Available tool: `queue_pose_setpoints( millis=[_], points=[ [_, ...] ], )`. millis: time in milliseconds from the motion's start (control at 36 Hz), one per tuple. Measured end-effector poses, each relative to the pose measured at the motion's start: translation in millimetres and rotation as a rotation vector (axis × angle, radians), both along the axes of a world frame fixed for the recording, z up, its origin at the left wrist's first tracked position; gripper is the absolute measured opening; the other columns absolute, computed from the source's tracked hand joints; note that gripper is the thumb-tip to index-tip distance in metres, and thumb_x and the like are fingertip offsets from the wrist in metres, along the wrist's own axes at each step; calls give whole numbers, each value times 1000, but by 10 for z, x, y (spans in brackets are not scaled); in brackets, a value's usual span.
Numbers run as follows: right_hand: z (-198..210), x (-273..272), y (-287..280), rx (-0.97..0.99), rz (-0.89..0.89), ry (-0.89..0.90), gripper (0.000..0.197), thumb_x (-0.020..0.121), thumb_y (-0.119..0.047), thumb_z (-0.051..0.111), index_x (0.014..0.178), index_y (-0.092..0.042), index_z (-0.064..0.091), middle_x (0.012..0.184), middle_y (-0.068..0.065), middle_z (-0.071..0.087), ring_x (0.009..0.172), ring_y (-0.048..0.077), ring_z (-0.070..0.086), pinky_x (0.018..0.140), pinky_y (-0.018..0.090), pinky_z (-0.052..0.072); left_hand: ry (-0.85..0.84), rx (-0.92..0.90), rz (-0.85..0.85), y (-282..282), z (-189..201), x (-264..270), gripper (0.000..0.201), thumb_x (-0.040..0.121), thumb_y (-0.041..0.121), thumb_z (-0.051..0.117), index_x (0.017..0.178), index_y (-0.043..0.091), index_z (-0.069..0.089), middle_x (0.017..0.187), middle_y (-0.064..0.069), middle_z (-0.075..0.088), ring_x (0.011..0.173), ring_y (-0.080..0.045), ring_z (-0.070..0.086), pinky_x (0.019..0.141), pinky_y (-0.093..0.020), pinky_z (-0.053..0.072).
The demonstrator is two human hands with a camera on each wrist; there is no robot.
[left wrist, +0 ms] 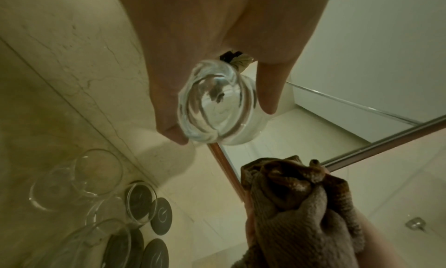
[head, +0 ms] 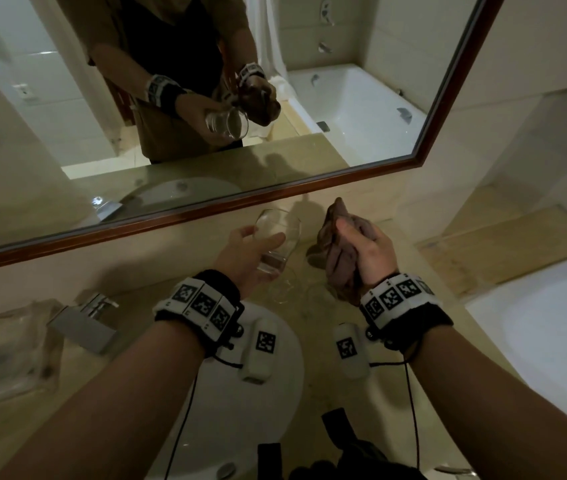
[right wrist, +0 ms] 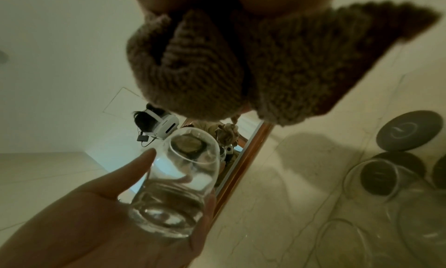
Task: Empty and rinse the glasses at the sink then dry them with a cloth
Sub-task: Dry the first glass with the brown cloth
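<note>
A tap (head: 83,318) stands well to the left of the left hand, at the edge of a white sink (head: 275,403) that lies below both wrists. The left hand (head: 244,258) grips a clear glass (head: 277,242) near its thick base, thumb on one side and fingers on the other, holding it tilted in the air in front of the mirror (head: 171,133). Just beside it, apart from the glass, the right hand (head: 372,252) clutches a bunched brown cloth (head: 335,247) in its curled fingers. Below and between the two hands, more empty glasses (left wrist: 96,175) stand on the pale counter (left wrist: 60,81), next to dark round coasters (left wrist: 161,216).
</note>
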State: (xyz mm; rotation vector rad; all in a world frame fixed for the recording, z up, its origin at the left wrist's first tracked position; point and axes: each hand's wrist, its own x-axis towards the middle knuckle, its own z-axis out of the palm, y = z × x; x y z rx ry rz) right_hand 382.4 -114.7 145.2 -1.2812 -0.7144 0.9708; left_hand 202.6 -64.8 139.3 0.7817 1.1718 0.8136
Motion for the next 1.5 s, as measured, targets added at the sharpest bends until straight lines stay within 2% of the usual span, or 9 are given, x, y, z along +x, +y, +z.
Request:
queue_pose_setpoints(
  millis=[139,250,389,583,722,778,1083,1306,1500],
  points=[
    [-64,246,35,-29,-34,-5,47,61,-51,80,92,-17,74,95,16,72,94,40,66,88,60,50,111,68,-65,91,18,243,63,76,30,81,132,25,53,116,-12,64,88,-26,64,63,-34,55],
    [-132,434,45,-52,-84,11,49,59,-53,81,91,-17,72,96,18,71,93,40,66,87,60,51,138,66,-73,236,29,523,54,85,18,76,130,20,45,103,-5,59,68,-14,58,55,-26,50],
    [-213,673,82,-91,-150,14,45,61,-47,76,93,-16,71,95,15,72,91,33,68,87,50,54,293,123,-114,442,-36,830,63,79,17,80,128,19,42,115,-11,58,72,-17,59,50,-25,47],
    [-493,987,200,-158,-142,140,38,73,-40,77,96,-11,69,88,17,70,70,31,65,70,43,55,587,254,-217,709,-282,1173,59,81,30,78,131,21,49,131,-5,50,114,-28,57,98,-46,51],
    [-723,1152,328,-195,-159,17,18,88,-19,68,81,-2,65,71,13,66,63,18,65,62,25,54,701,262,-260,934,-463,1370,60,88,22,71,139,13,40,141,-12,46,122,-28,51,89,-28,43],
    [-820,1186,392,-226,-139,75,20,88,-20,67,95,-1,68,81,19,70,66,22,67,66,32,57,733,252,-300,1020,-545,1419,60,90,20,69,140,14,38,141,-12,46,121,-27,51,85,-24,39],
    [-1144,1246,755,-296,-143,196,17,87,-23,68,99,-10,66,88,22,69,67,27,66,62,34,55,990,263,-548,1439,-901,1535,57,93,18,65,144,21,39,148,-14,26,122,-34,49,87,-23,36],
    [-1335,1189,838,-321,-121,178,13,84,-27,71,94,-18,69,89,18,71,75,29,67,71,39,55,1083,379,-656,1548,-1065,1579,64,81,21,78,136,13,47,139,-10,50,125,-26,52,101,-37,45],
    [-1400,1242,904,-323,-106,136,7,86,-25,69,91,-21,66,84,12,70,74,27,68,70,40,58,1130,442,-738,1609,-1221,1572,63,81,24,79,136,15,49,137,-9,46,122,-27,50,101,-36,43]
  ],
)
